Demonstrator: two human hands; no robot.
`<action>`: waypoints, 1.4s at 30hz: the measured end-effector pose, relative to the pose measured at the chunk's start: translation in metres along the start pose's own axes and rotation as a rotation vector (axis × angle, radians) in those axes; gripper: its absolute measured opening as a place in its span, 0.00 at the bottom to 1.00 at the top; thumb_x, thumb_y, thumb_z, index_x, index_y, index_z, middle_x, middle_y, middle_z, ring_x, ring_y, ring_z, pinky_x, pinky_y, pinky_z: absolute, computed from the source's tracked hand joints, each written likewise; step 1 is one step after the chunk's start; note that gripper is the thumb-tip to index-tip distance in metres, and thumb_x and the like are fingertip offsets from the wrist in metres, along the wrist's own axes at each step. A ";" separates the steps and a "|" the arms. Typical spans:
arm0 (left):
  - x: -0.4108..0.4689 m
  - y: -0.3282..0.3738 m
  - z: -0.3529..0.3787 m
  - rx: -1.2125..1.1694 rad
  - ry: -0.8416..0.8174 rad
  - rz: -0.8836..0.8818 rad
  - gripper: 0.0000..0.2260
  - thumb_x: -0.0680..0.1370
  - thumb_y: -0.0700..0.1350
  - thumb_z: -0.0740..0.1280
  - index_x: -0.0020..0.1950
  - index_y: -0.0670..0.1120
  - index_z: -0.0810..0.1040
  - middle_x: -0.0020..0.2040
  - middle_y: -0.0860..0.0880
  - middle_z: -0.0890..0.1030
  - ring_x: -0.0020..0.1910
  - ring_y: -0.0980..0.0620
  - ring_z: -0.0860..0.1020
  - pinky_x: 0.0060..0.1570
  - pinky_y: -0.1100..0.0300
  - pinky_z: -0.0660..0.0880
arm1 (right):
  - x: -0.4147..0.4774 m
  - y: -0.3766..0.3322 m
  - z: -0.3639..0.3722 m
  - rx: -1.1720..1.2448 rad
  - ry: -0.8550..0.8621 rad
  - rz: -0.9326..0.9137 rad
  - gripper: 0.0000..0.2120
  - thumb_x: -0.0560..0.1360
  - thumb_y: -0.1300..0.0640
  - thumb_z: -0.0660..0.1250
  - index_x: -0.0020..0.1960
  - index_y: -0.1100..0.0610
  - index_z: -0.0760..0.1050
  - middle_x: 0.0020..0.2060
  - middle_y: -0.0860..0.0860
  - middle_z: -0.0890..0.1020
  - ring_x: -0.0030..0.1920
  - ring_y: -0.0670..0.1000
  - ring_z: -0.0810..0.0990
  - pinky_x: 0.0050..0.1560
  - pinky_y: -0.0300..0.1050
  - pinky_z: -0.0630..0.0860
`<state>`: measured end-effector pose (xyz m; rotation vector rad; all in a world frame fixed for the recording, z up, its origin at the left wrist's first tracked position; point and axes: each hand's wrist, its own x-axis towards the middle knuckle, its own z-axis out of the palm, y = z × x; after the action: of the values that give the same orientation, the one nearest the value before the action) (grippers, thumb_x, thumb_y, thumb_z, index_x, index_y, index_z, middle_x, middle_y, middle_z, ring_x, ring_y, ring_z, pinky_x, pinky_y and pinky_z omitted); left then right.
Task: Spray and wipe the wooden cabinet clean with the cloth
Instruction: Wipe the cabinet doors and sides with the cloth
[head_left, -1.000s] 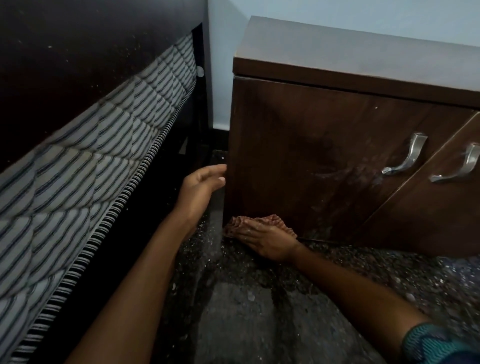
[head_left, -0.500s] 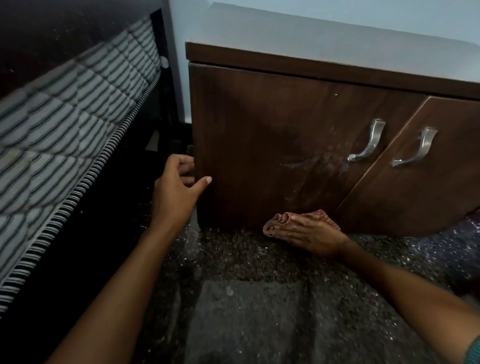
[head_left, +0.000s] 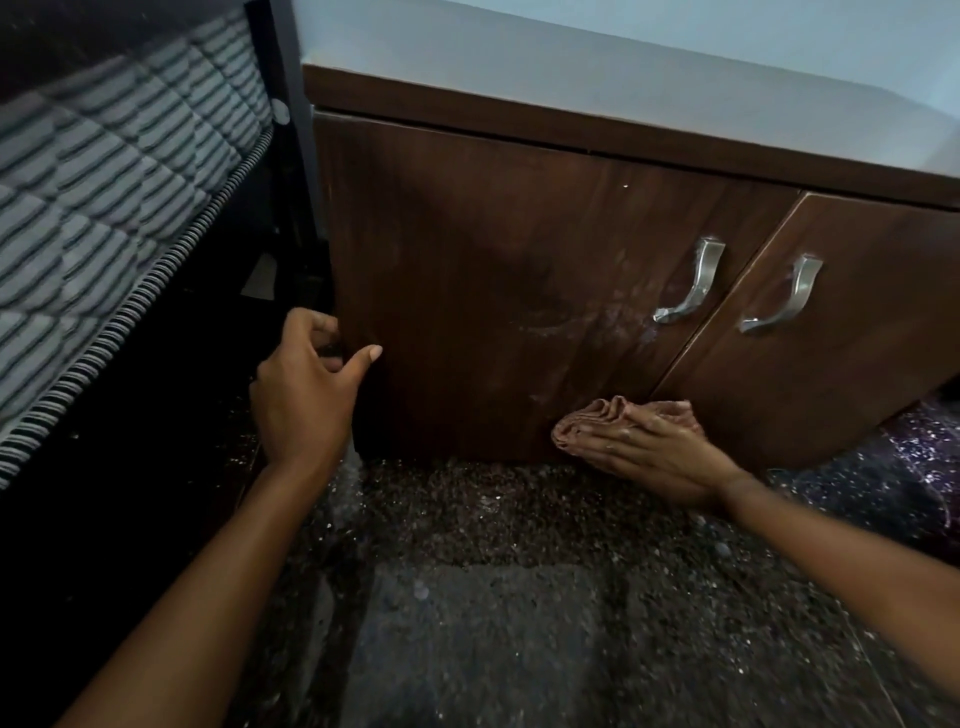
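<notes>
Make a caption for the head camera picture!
Right hand presses a pink cloth low on the wooden cabinet; left hand holds its side edge.

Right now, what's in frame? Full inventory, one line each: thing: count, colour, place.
cabinet: 1, dark brown wood, centre to right, against the wall
handles: 2, silver, one on each door beside the seam
white smears: one patch, whitish, on the left door left of its handle
cloth: 1, pinkish, bunched at the foot of the left door
mattress: 1, grey-and-dark striped, far left
bed frame: 1, black, between mattress and cabinet
floor: dark speckled stone, foreground
wall: pale blue, top
left hand: 1, holds the cabinet's left edge, thumb on the front
right hand: 1, flat fingers pressing the cloth to the door
</notes>
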<state>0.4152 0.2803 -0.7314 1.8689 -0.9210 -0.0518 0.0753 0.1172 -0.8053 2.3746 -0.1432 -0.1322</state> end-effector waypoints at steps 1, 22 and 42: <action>0.000 -0.001 0.000 0.006 0.009 0.006 0.17 0.72 0.49 0.74 0.55 0.44 0.74 0.53 0.47 0.81 0.44 0.50 0.81 0.40 0.55 0.75 | 0.015 -0.003 -0.006 0.023 0.027 0.004 0.26 0.76 0.57 0.51 0.74 0.56 0.59 0.72 0.47 0.66 0.70 0.48 0.60 0.74 0.52 0.36; 0.007 -0.004 -0.005 -0.028 -0.031 0.019 0.14 0.70 0.47 0.75 0.50 0.44 0.76 0.39 0.53 0.78 0.39 0.51 0.80 0.40 0.56 0.75 | 0.082 -0.044 -0.031 0.143 0.369 0.694 0.34 0.72 0.58 0.55 0.77 0.51 0.47 0.76 0.47 0.51 0.76 0.49 0.44 0.69 0.56 0.48; 0.009 -0.004 -0.005 -0.003 -0.025 0.023 0.13 0.70 0.46 0.76 0.48 0.46 0.75 0.35 0.52 0.78 0.37 0.52 0.77 0.37 0.58 0.70 | 0.157 -0.031 -0.084 0.442 0.597 1.385 0.41 0.70 0.42 0.57 0.72 0.60 0.43 0.71 0.62 0.51 0.74 0.54 0.32 0.71 0.59 0.38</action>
<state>0.4260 0.2798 -0.7288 1.8585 -0.9593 -0.0619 0.2442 0.1740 -0.7745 2.0610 -1.5365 1.3237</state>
